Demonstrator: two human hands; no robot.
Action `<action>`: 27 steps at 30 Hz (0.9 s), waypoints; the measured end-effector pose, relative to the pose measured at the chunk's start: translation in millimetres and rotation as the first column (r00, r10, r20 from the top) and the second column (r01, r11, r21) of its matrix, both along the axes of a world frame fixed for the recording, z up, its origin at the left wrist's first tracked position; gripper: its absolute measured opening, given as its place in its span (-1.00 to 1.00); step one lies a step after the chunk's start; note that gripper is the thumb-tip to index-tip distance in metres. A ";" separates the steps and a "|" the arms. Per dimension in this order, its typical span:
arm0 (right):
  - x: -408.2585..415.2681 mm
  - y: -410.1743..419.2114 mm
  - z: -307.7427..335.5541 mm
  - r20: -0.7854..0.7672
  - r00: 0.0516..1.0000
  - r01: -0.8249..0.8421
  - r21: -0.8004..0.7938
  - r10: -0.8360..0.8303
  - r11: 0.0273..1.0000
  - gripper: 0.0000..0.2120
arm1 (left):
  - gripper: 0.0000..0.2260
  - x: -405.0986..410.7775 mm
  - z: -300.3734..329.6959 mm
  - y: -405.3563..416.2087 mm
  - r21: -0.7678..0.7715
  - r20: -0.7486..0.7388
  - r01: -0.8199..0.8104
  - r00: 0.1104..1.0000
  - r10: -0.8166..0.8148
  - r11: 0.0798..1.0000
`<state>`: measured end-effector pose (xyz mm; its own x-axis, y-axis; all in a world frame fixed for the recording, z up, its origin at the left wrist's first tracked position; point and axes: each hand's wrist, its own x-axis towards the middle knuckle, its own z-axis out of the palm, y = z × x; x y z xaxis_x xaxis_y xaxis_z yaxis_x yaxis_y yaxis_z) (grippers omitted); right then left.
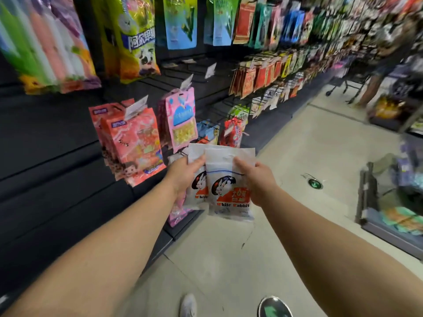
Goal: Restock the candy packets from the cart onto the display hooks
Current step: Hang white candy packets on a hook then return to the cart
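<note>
Holding two white candy packets out in front of the display, both arms are stretched forward over the pale floor (pixel 309 143). The left hand (pixel 183 173) grips the rear packet (pixel 196 179) by its upper edge, thumb pressed on the front face, the other fingers hidden behind it. The right hand (pixel 256 177) pinches the front packet (pixel 229 184) — thumb laid across its upper right part, remaining fingers curled behind and out of sight. The front packet overlaps the rear one, covering most of its right half; both show a rabbit emblem on red and black, and the front one reads "White Rabbit". They hang upright, tops level with each other, just in front of the lower row of hanging goods.

Just beyond the left hand, a bunch of red packets (pixel 135 143) hangs from a hook with a white price tag above it, and beside that a pink packet (pixel 183 120) with yellow sweets showing through a window. Higher up hang a large yellow-green bag (pixel 135 42) and blue-green bags (pixel 180 21). The racks run off to the right in a blur of colour. On the right edge stands a cart (pixel 389 216) with blurred coloured goods in it — well apart from the hands. Two shoes (pixel 274 306) show at the bottom edge.
</note>
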<state>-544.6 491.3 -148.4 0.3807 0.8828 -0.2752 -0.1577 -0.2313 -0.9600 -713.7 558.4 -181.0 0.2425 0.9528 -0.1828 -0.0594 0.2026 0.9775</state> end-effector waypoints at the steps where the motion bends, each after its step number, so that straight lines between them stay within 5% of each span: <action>1: 6.2 20.7 -2.1 0.002 1.000 0.012 0.001 -0.012 1.000 -0.87 | -0.88 6.0 0.2 21.0 0.000 -0.016 -0.004 1.000 0.004 1.000; 11: 95.9 200.7 -4.0 0.139 0.990 -0.017 -0.058 0.025 0.998 -0.70 | -0.91 87.7 9.3 194.4 0.018 -0.100 0.003 0.995 -0.002 1.000; 16: 126.9 265.8 -17.4 0.055 0.995 -0.074 -0.067 0.078 0.995 -0.69 | -0.90 117.5 0.7 247.7 -0.015 -0.115 -0.107 0.988 0.104 0.994; 24: 185.0 373.9 -18.4 0.136 0.943 -0.304 -0.022 0.304 0.953 -0.81 | -0.90 174.5 -2.1 309.7 0.027 -0.131 -0.392 0.910 0.392 0.919; 27: 205.5 408.4 -9.0 0.128 0.893 -0.431 -0.036 0.431 0.902 -0.80 | -0.65 189.5 -9.3 325.4 -0.012 -0.103 -0.494 0.866 0.490 0.870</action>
